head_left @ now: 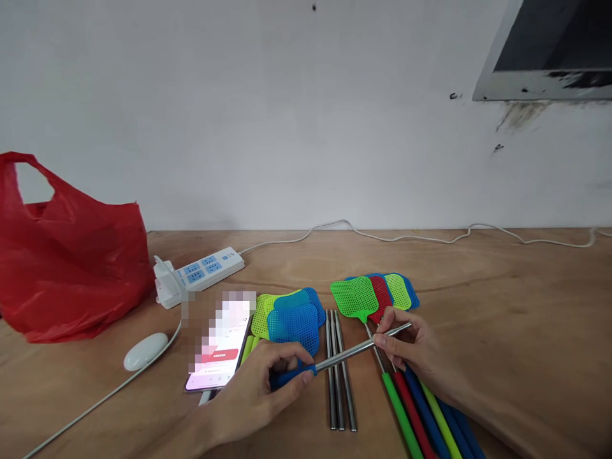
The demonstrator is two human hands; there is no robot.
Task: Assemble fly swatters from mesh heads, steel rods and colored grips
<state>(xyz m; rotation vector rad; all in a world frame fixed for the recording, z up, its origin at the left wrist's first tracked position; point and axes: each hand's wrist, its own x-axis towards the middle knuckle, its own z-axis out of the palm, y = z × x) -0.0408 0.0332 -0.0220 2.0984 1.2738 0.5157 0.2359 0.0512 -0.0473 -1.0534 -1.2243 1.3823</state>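
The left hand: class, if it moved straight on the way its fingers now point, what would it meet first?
The left hand would probably meet the three loose metal tubes first, though it may be raised enough to pass above them.

Just right of the phone, our left hand is bare, with slim fingers and a short, plain nail on its thumb. Nearer to us than the phone, our left forearm is bare too, smooth and narrow at the wrist. Farther right of the phone, our right hand is likewise bare and slender, its thumbnail short. Our right forearm, farthest from the phone, shows bare to the edge of view.
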